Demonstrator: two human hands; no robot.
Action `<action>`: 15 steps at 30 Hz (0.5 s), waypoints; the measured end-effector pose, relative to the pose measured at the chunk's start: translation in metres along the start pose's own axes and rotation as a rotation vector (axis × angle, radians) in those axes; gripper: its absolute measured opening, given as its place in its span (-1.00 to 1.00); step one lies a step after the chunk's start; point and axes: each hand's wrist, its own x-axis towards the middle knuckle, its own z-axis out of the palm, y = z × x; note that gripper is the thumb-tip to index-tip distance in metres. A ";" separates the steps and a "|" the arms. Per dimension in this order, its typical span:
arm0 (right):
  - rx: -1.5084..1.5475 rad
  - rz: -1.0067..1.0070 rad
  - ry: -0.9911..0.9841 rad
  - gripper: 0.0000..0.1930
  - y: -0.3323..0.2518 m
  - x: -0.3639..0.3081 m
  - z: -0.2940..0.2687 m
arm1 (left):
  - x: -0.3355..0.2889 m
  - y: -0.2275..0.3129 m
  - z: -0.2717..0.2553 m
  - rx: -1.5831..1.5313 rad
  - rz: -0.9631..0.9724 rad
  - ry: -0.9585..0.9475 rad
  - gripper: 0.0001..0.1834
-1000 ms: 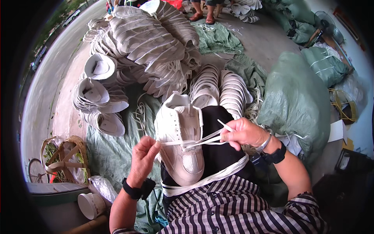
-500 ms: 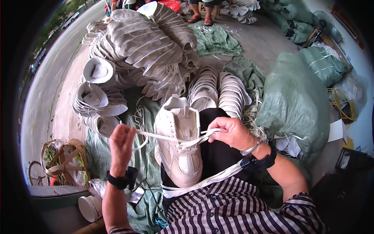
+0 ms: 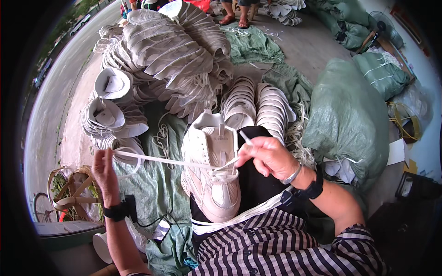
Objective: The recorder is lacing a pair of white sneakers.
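A white sneaker upper [image 3: 209, 195] rests on my lap, its toe toward me. One white shoelace [image 3: 177, 162] runs taut from the eyelets near its tongue out to the left. My left hand [image 3: 105, 172] pinches that lace, well away from the upper, with a loop hanging by the fingers. Just right of the eyelets, my right hand [image 3: 271, 158] is closed on the lace. A stiff lace tip [image 3: 245, 137] sticks up from its fingers. A bundle of white laces [image 3: 237, 217] lies across my waist below the toe.
Stacked uppers [image 3: 170, 50] pile up ahead on the left; two more rows [image 3: 271, 108] stand beyond my knees. Loose laces [image 3: 297, 138] hang beside a large green sack [image 3: 347, 124] on the right. A woven basket [image 3: 76, 191] stands left. Another person's feet [image 3: 235, 20] are far ahead.
My left hand has moved left, drawing the lace out longer. My right hand stays near the upper; its fingers have shifted, and a lace tip now points up from them.
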 end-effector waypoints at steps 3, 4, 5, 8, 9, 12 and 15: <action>-0.193 -0.242 0.175 -0.71 0.002 -0.004 0.008 | 0.004 -0.006 -0.026 0.196 0.049 -0.009 -0.83; -0.350 -0.317 0.193 -0.72 0.003 -0.005 0.011 | 0.000 -0.007 -0.033 0.321 0.032 -0.069 -0.82; -0.555 -0.147 0.134 -0.75 0.002 -0.008 0.010 | -0.001 -0.007 -0.036 0.322 0.053 -0.077 -0.82; -0.931 -0.300 -0.060 -0.74 0.002 -0.015 -0.001 | -0.011 -0.010 -0.041 0.271 0.075 -0.102 -0.81; -0.763 -0.272 -0.047 -0.74 0.002 -0.018 -0.010 | -0.015 -0.014 -0.041 0.284 0.083 -0.093 -0.82; -0.624 -0.092 -0.076 -0.76 0.008 -0.024 -0.037 | -0.035 -0.038 -0.039 0.204 0.085 -0.154 -0.87; -0.084 0.117 -0.018 -0.74 0.020 -0.027 -0.054 | -0.054 -0.068 -0.026 0.677 -0.193 -0.283 -0.74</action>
